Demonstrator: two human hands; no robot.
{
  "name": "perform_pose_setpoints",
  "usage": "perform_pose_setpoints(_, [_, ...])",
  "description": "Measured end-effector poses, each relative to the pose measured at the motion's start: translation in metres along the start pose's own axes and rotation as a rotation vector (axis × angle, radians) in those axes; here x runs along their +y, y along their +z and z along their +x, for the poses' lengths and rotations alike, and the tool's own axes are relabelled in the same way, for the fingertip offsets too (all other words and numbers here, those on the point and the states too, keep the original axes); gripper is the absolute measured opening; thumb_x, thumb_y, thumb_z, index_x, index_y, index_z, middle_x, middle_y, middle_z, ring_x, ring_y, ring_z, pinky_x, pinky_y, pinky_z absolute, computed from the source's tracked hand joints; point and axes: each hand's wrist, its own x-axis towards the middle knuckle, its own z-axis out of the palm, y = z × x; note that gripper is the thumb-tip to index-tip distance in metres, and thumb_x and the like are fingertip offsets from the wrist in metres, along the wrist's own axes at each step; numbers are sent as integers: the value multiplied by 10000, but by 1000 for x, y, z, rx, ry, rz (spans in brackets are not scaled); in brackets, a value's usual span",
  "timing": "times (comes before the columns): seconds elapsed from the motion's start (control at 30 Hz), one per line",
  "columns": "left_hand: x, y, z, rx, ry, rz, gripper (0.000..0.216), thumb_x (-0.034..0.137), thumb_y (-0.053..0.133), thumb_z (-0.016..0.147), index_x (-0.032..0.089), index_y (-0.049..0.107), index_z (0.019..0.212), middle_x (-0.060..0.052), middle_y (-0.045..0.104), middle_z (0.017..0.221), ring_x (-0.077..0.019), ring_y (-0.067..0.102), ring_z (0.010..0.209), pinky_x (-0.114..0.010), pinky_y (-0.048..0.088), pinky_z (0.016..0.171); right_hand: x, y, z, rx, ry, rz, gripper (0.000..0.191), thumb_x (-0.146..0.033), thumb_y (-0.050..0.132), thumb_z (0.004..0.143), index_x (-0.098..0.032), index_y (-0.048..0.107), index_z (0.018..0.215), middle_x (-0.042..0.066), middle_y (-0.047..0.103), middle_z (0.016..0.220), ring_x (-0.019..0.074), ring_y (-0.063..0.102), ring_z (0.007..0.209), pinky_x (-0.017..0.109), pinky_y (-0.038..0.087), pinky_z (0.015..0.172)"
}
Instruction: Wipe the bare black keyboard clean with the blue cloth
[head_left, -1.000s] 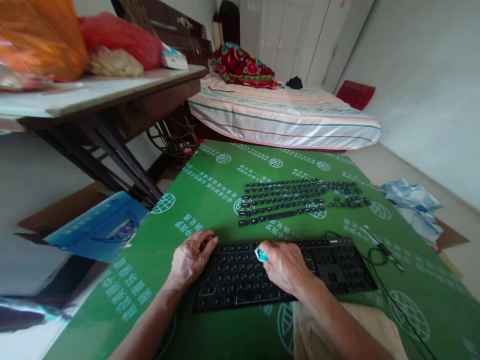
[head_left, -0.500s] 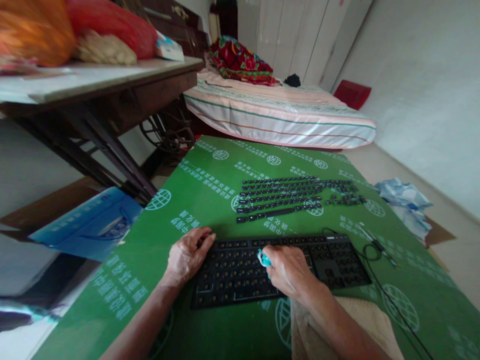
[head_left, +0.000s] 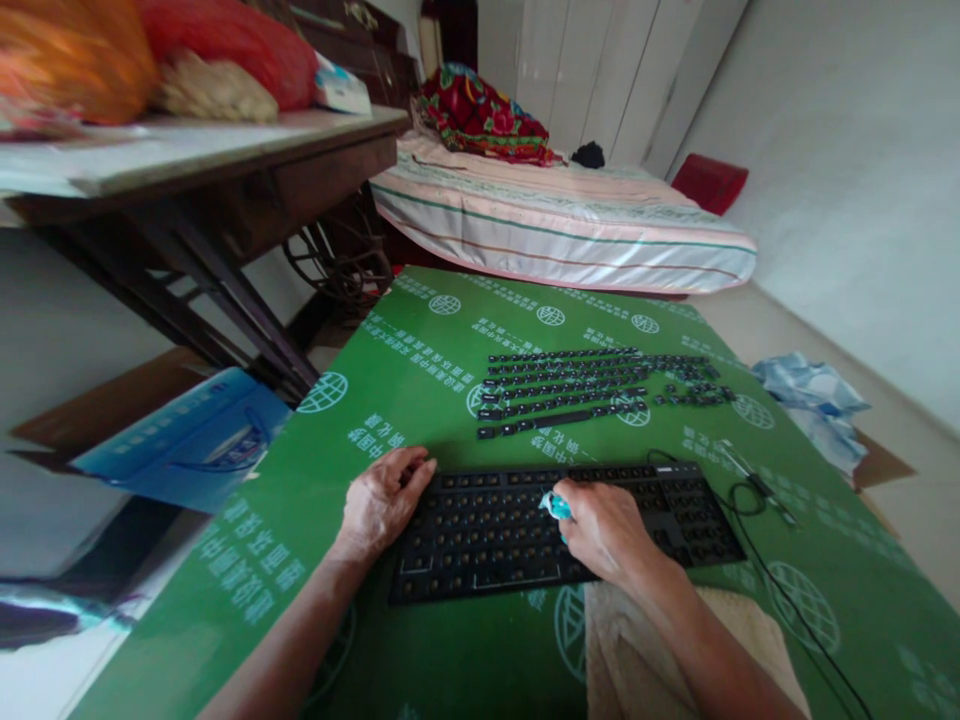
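Green tabletop (head_left: pixel 420 385) lettered "中国梦" (head_left: pixel 365 433); right hand (head_left: pixel 604 527), fingers closed around a teal-and-white item (head_left: pixel 556 506) over the computer keyboard (head_left: pixel 491 540); left hand (head_left: pixel 381 500), half-open, at its ten-o'clock corner.

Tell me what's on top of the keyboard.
The right grip, holding a teal-and-white item, is over the middle of the keyboard; the left grip is at its far left corner. Rows of key positions show between them. Whatever lies beneath the right grip is covered.

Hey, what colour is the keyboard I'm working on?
The keyboard is black, seen best in the head view.
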Motion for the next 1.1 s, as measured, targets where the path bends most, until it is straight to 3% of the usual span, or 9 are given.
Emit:
perform_pose_setpoints(0.3, [3,-2,-1,-2,-1,-5,435,574,398,805,239,648,925,-19,722,935,-181,672,845,-268,513,806,6,-5,0,0,70,-8,267,-200,490,811,-240,630,1035,54,726,971,214,666,910,280,400,711])
perform_pose_setpoints(0.5, [4,-3,-1,-6,-7,-4,432,573,401,805,241,645,933,-22,722,941,-182,671,848,-273,513,811,3,-7,-4,-80,54,-42,206,-214,508,807,-230,639,966,69,727,926,218,666,897,278,401,716])
perform_pose_setpoints(1.1, [6,-2,0,-3,-34,-2,431,564,416,792,230,650,931,-22,722,923,-176,672,834,-259,512,790,3,-4,-8,-61,152,-23,224,-228,486,818,-244,635,985,72,733,861,228,684,844,278,396,660])
